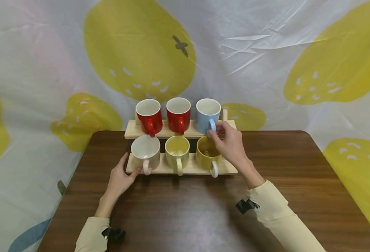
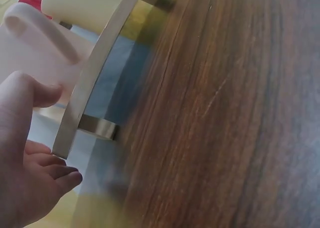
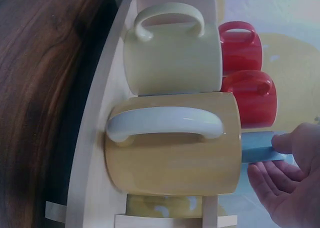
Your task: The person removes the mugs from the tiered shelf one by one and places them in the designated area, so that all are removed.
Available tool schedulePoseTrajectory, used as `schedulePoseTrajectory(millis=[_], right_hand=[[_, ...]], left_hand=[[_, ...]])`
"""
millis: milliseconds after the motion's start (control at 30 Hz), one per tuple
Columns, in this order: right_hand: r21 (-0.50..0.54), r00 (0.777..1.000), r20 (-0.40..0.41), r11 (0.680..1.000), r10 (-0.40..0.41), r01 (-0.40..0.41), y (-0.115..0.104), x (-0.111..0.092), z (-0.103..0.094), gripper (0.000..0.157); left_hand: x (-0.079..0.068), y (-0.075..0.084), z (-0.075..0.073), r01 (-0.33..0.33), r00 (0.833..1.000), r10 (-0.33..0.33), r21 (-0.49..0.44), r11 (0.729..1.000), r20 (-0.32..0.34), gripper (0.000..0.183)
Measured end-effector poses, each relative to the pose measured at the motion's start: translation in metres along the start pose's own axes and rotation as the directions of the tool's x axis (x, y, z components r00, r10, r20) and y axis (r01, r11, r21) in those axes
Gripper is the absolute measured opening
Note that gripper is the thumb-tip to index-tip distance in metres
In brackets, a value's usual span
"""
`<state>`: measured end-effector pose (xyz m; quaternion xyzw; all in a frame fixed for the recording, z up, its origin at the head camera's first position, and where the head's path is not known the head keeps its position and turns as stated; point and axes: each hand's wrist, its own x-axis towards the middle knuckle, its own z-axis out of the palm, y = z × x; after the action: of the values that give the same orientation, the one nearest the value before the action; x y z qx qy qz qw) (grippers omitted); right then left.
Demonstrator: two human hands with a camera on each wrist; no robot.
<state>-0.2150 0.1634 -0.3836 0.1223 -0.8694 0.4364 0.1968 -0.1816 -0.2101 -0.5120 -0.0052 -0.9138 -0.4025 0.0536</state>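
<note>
My right hand [image 1: 230, 141] pinches the handle of a light blue mug [image 1: 204, 119] at the right end of the upper shelf; in the right wrist view the thumb lies on one side of that handle, the fingers on the other. My left hand [image 1: 120, 178] is at the left end of the lower shelf, beside a pale pink mug [image 1: 151, 157]. Its thumb is at the mug's lower front, the other fingers spread apart by the shelf's end [image 2: 65, 143]. Whether the thumb touches the mug, I cannot tell. Both shelves belong to a light wooden two-tier rack [image 1: 186, 169].
Two red mugs [image 1: 151, 120] share the upper shelf. A pale yellow mug [image 1: 173, 161] and a mustard mug [image 1: 205, 161] with a white handle [image 3: 165, 123] sit on the lower one. The rack stands at the back of a brown wooden table [image 1: 185, 213], before a fruit-patterned cloth [image 1: 235, 70].
</note>
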Motion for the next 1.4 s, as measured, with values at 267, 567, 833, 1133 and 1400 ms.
schedulePoseTrajectory(millis=[267, 567, 833, 1133, 1400], right_hand=[[0.006, 0.998, -0.035, 0.998, 0.058, -0.058, -0.004, 0.002, -0.001, 0.020], [-0.024, 0.992, -0.113, 0.998, 0.049, -0.052, -0.005, 0.000, 0.000, 0.019], [-0.042, 0.989, -0.144, 0.998, 0.045, -0.051, -0.003, -0.003, -0.003, 0.021], [-0.046, 0.987, -0.163, 0.999, 0.010, -0.017, -0.001, -0.004, -0.012, 0.020], [-0.047, 0.982, -0.189, 0.999, -0.014, 0.005, -0.004, -0.002, -0.030, 0.020]], left_hand=[[0.001, -0.002, 0.001, -0.011, 1.000, 0.012, -0.025, 1.000, 0.022, 0.083], [0.000, -0.006, 0.003, -0.021, 1.000, 0.023, -0.063, 0.998, 0.019, 0.085], [-0.001, -0.006, 0.005, -0.007, 1.000, 0.008, -0.054, 0.998, 0.024, 0.084], [-0.002, -0.006, 0.006, 0.008, 0.999, -0.006, -0.068, 0.998, 0.035, 0.083], [0.001, -0.009, 0.004, 0.016, 0.999, -0.015, -0.065, 0.998, 0.029, 0.083]])
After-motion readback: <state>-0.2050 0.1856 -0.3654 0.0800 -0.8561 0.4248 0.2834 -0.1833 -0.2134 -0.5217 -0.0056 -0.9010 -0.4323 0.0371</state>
